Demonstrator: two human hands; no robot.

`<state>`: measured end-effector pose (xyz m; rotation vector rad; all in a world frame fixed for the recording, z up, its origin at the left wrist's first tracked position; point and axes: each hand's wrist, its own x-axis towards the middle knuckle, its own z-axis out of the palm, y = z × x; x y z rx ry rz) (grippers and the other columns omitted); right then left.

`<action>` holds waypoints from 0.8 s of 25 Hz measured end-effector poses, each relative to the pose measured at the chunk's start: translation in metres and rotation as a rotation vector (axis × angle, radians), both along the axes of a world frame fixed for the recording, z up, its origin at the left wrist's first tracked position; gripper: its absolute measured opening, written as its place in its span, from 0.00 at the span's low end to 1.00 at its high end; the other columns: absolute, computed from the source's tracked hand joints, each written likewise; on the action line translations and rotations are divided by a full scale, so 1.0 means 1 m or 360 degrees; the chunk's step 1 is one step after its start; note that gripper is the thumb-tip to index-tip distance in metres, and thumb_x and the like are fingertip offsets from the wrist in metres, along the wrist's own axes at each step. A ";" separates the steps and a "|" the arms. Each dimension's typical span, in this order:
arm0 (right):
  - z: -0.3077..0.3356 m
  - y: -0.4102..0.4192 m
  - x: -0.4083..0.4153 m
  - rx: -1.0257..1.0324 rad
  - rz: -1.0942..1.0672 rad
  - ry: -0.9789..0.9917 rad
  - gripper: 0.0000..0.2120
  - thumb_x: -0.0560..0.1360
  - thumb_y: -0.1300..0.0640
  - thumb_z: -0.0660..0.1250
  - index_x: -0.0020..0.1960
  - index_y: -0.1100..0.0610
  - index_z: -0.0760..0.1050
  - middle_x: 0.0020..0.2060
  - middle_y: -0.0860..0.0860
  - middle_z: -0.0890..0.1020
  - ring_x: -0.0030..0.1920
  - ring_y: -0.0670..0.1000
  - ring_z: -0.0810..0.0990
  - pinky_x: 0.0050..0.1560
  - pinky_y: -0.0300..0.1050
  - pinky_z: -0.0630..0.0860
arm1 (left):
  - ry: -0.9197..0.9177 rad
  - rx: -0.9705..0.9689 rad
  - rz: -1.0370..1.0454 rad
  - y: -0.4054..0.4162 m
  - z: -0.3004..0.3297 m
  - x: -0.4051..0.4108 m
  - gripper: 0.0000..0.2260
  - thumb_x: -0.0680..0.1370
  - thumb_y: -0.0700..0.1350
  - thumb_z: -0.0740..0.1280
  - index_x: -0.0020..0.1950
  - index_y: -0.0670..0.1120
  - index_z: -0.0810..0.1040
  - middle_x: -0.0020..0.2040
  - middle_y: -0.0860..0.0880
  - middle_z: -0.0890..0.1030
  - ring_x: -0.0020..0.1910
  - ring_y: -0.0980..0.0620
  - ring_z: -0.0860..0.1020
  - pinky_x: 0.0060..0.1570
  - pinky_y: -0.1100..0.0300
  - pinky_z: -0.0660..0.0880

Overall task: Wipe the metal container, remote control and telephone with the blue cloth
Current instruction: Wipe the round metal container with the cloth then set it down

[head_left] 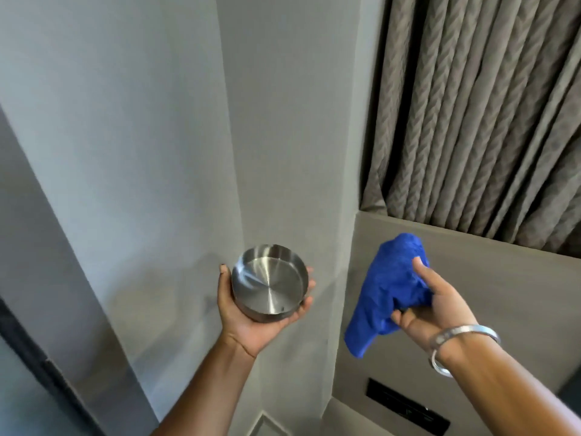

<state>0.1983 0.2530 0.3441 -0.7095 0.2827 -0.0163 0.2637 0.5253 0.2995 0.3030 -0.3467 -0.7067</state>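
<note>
The left hand is cupped under the metal container and holds it up, with the thumb on one side and the fingers curled round the other. The round container tips its open side toward the camera. The right hand grips the bunched blue cloth, and a corner of it hangs down below the hand. The cloth and container are apart. A silver bangle sits on the right wrist. Behind the left hand is a grey wall. Above the right hand hangs a curtain.
</note>
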 end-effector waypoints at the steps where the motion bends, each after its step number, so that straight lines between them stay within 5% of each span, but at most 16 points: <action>1: -0.004 0.003 -0.002 -0.0077 0.0002 0.0001 0.20 0.72 0.53 0.71 0.62 0.60 0.75 0.55 0.60 0.84 0.50 0.60 0.85 0.43 0.59 0.82 | -0.0066 -0.0012 -0.0053 -0.002 -0.001 -0.005 0.49 0.66 0.73 0.66 0.79 0.47 0.57 0.80 0.37 0.55 0.74 0.34 0.63 0.67 0.41 0.65; 6: 0.000 0.032 -0.013 -0.0737 -0.0025 -0.0349 0.10 0.75 0.59 0.66 0.56 0.55 0.80 0.52 0.57 0.85 0.53 0.56 0.84 0.45 0.53 0.80 | -0.0125 0.0154 0.0122 -0.012 -0.002 -0.007 0.44 0.69 0.65 0.66 0.80 0.49 0.57 0.80 0.40 0.51 0.77 0.35 0.54 0.69 0.36 0.57; 9: 0.015 0.060 -0.018 -0.1956 0.0014 -0.0732 0.03 0.74 0.55 0.66 0.43 0.53 0.77 0.38 0.48 0.82 0.39 0.47 0.80 0.42 0.44 0.77 | -0.0088 0.0235 0.0263 -0.024 -0.001 -0.012 0.37 0.69 0.60 0.71 0.75 0.46 0.69 0.72 0.41 0.70 0.71 0.38 0.68 0.73 0.39 0.59; 11: 0.016 0.076 -0.014 -0.2919 0.0272 -0.0906 0.04 0.73 0.58 0.62 0.41 0.51 0.73 0.41 0.49 0.78 0.42 0.50 0.75 0.44 0.45 0.75 | -0.0173 0.0408 0.0302 -0.031 0.002 -0.016 0.32 0.67 0.59 0.73 0.66 0.43 0.79 0.64 0.40 0.80 0.64 0.41 0.77 0.68 0.45 0.69; 13: 0.016 0.087 -0.011 -0.3545 0.0451 -0.0878 0.05 0.72 0.60 0.60 0.44 0.54 0.74 0.46 0.50 0.77 0.47 0.54 0.73 0.48 0.49 0.74 | -0.0246 0.0552 0.0322 -0.037 0.006 -0.020 0.29 0.66 0.59 0.74 0.61 0.42 0.83 0.58 0.41 0.84 0.59 0.43 0.81 0.61 0.49 0.76; 16: 0.020 0.092 -0.010 -0.3553 0.0805 -0.0792 0.06 0.70 0.61 0.60 0.35 0.54 0.70 0.38 0.53 0.78 0.41 0.55 0.75 0.41 0.48 0.75 | -0.0255 0.0668 0.0450 -0.047 0.006 -0.026 0.31 0.66 0.55 0.75 0.67 0.45 0.78 0.55 0.43 0.85 0.53 0.44 0.83 0.50 0.52 0.80; 20: 0.028 0.085 -0.007 -0.2675 0.1076 -0.0594 0.07 0.68 0.60 0.64 0.30 0.57 0.71 0.28 0.51 0.75 0.31 0.50 0.74 0.36 0.48 0.73 | -0.0448 0.0717 0.0548 -0.059 0.000 -0.037 0.38 0.65 0.55 0.78 0.73 0.49 0.72 0.59 0.41 0.80 0.53 0.45 0.80 0.51 0.53 0.78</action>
